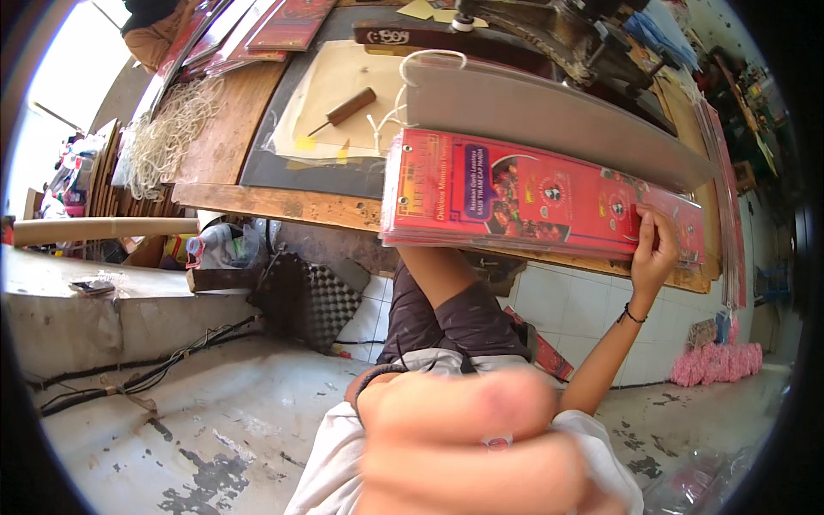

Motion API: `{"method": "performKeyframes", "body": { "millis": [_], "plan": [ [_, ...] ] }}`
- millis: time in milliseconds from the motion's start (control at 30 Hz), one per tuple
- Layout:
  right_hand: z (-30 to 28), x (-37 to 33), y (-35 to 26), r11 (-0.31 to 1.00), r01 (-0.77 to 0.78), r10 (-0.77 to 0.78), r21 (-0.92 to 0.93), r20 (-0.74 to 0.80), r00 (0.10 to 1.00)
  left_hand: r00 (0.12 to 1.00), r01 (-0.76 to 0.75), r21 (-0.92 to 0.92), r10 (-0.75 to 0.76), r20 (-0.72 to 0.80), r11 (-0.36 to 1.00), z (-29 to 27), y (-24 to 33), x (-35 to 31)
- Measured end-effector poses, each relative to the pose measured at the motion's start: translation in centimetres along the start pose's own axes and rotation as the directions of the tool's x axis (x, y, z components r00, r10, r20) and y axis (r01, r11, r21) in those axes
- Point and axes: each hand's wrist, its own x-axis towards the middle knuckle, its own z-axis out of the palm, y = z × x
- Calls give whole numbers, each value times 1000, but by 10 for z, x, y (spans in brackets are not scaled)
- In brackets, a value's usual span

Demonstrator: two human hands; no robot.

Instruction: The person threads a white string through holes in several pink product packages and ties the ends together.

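A thick stack of long red printed sheets [515,197], with metal eyelets at its left end, lies along the table's near edge. My right hand [655,240], a dark bracelet at its wrist, grips the stack near its right end, fingers bent over the top sheet. Very close to the camera, my left hand [472,438] is large and blurred, a dark cord at its wrist. Its fingers are too smeared to show whether they hold anything. Behind the stack stands a grey flat panel [549,116] with a white cord [410,73] looped at its left end.
A wooden-handled awl [350,106] lies on a cream sheet [300,81] on the wooden table [275,202]. Bundled white cords [176,129] hang over its left side. Beyond the panel is a heavy dark metal machine [584,39]. Pink twine [717,365] lies at right.
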Motion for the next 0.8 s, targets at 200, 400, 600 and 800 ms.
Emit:
{"method": "performKeyframes", "body": {
  "millis": [200, 400, 600, 800],
  "plan": [
    [4, 3, 3, 999, 25, -23, -41, 33, 999, 987, -11, 55, 19, -161, 998, 15, 9, 6],
    [-6, 1, 7, 994, 96, -93, -58, 49, 994, 971, -236, 49, 234, 42, 971, -35, -70, -10],
    [-4, 0, 8, 999, 47, -46, -11, 61, 997, 945, 307, 411, -221, -243, 859, -116, -136, -13],
    [-1, 1, 6, 997, 70, -68, -38, 45, 997, 912, 404, 787, -273, -306, 467, -217, -208, -2]
  ]
}}
